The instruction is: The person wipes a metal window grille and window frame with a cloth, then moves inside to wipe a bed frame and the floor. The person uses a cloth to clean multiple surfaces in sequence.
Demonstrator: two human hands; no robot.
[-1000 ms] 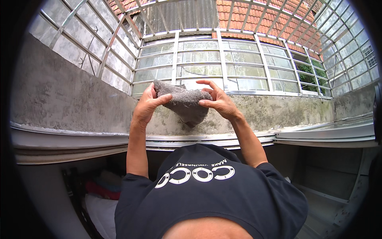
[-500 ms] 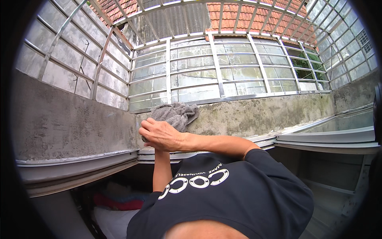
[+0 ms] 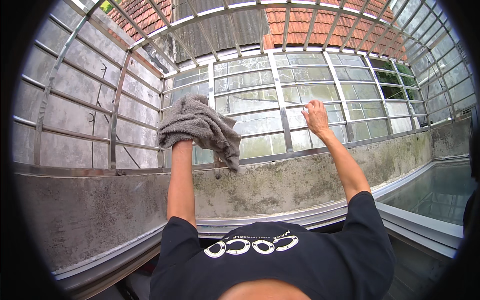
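A gray terry towel drapes over the left hand in front of the metal grille, its loose corner hanging toward the concrete ledge; the cloth hides those fingers, so their grip cannot be told. The right hand is raised by the grille's bars, fingers loosely bent, whether grasping one being unclear.

T-shirt: dark navy cloth
Neckline: wide, rounded
Sleeves: short, same dark cloth
Chest print: large white ring-shaped letters with a row of tiny white letters alongside
Right hand: bare
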